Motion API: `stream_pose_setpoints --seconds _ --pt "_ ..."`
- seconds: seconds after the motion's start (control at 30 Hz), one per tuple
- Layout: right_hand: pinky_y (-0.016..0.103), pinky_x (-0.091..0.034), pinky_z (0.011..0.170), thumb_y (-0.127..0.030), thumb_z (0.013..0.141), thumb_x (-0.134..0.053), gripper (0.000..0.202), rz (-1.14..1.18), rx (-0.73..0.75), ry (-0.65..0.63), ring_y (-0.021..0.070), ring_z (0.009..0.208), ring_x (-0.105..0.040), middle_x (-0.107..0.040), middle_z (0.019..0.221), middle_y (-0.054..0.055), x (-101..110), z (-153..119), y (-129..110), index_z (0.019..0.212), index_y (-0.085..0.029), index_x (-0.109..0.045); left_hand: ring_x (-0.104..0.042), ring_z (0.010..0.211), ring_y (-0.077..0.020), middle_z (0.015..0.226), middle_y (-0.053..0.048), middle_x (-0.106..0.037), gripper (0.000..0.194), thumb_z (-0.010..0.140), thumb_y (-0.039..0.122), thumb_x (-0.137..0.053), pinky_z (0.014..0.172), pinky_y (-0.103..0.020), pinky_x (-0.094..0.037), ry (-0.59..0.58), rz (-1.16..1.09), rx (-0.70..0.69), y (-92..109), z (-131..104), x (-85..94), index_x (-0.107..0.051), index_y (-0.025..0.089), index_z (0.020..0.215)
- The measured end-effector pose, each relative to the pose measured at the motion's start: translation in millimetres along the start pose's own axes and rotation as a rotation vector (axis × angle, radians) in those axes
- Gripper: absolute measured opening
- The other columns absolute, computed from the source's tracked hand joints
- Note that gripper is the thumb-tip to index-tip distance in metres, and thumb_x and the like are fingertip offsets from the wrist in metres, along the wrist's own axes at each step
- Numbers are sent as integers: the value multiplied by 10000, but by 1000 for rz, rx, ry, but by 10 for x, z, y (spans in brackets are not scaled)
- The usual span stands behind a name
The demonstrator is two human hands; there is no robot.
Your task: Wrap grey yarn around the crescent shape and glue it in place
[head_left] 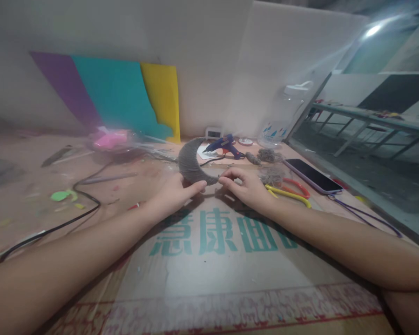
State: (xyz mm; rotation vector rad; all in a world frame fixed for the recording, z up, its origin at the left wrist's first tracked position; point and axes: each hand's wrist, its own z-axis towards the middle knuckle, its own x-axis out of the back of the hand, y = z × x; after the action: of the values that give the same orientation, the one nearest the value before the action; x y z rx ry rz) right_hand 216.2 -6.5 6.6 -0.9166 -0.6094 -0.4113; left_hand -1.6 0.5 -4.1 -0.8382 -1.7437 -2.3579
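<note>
Crescent wound in grey yarn [187, 162], one: held between both hands. Left hand [178, 191]: clamped on its lower curve, fingers mostly hidden. Right hand [245, 187]: thumb and forefinger pinched on its lower tip, covering it. Beyond the grip: blue glue gun [227, 143]. Right: red-and-yellow-handled tool [290, 195], head indistinct.

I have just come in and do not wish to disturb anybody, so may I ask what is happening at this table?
A person is holding a grey crescent that looks wound with yarn. The left hand supports its lower left side, while the right hand has its thumb and a finger at the lower tip. Behind it lies a blue glue gun. To the right are a tool with red and yellow handles and a phone.
</note>
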Motion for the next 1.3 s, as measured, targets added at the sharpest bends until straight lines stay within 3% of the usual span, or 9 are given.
stream_pose_setpoints --seconds 0.33,0.8,1.0,1.3 --pt "255 -452 646 -306 867 -609 175 -9 0 -15 145 666 -604 -688 718 13 -13 3 19 772 -173 -672 -535 532 -120 638 -13 -625 356 851 475 -575 468 -209 -388 -25 32 11 -24 -16 3 -612 147 717" --pt "241 -448 657 -279 889 -567 181 -35 30 -16 145 680 -609 -689 721 8 -6 0 -2 771 -173 -656 -534 562 -125 651 -15 -625 302 837 419 -596 514 -220 -419 0 1 19 61 -30 -11 -617 148 706" --pt "238 -435 648 -327 966 -449 326 -30 29 -36 142 666 -612 -680 695 12 27 -5 -19 779 -164 -660 -539 566 -136 643 -28 -641 325 844 443 -592 492 -221 -407 11 -2 54 89 -38 2 -633 152 707" --pt "245 -442 634 -324 881 -594 199 12 -4 -44 140 660 -598 -691 721 11 -2 18 17 784 -167 -668 -547 580 -139 639 -19 -635 294 853 414 -585 524 -226 -421 -7 14 42 84 -29 6 -640 151 735"
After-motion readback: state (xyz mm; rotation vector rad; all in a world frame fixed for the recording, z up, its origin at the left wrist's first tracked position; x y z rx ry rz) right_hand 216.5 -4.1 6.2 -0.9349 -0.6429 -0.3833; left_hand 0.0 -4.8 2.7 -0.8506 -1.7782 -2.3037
